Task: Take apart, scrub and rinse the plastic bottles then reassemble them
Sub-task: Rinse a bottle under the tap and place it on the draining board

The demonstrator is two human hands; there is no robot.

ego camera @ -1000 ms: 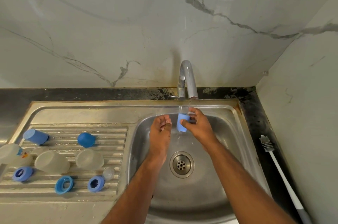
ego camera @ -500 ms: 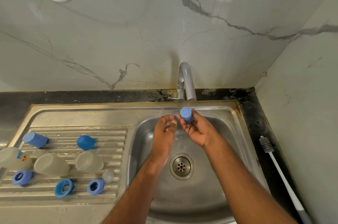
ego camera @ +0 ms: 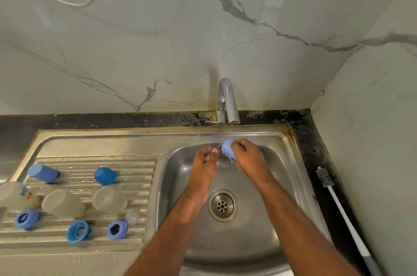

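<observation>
Bottles already in pieces, reassembly not yet begun; rinse stage in hand, by the look of it. Right hand [ego camera: 247, 155] over far part of sink [ego camera: 293, 176], fingers curled round pale blue cap [ego camera: 228, 149], held directly under thin stream from tap [ego camera: 226, 102], water splashing off it. Left hand [ego camera: 204, 159] just beside, fingers loosely curled, tips close to cap but no clear contact, nothing held as far as visible. On drainboard [ego camera: 90, 140] to the left, parts laid out apart from one another: blue cap on its side [ego camera: 44, 172] far left, rounded blue cap [ego camera: 105, 176] nearer middle, two clear bodies lying down [ego camera: 63, 204] [ego camera: 110, 198], a third clear body with a printed label [ego camera: 13, 193] cut off by left edge, three blue screw rings [ego camera: 26, 219] [ego camera: 78, 231] [ego camera: 116, 229] in near row, small clear teat-like piece [ego camera: 132, 217] touching nothing but close to the right-hand ring. Bottle brush [ego camera: 338, 208] lying idle on dark counter right of sink, well apart from both hands, so scrubbing probably finished, at least for this cap. Left to do: any remaining rinsing, then matching bodies, rings, caps. Hard to make out: whether drainboard parts are already rinsed or only soaped; inside of held cap hidden by fingers; brush handle end cut off at near right corner; tap lever mostly hidden behind spout
</observation>
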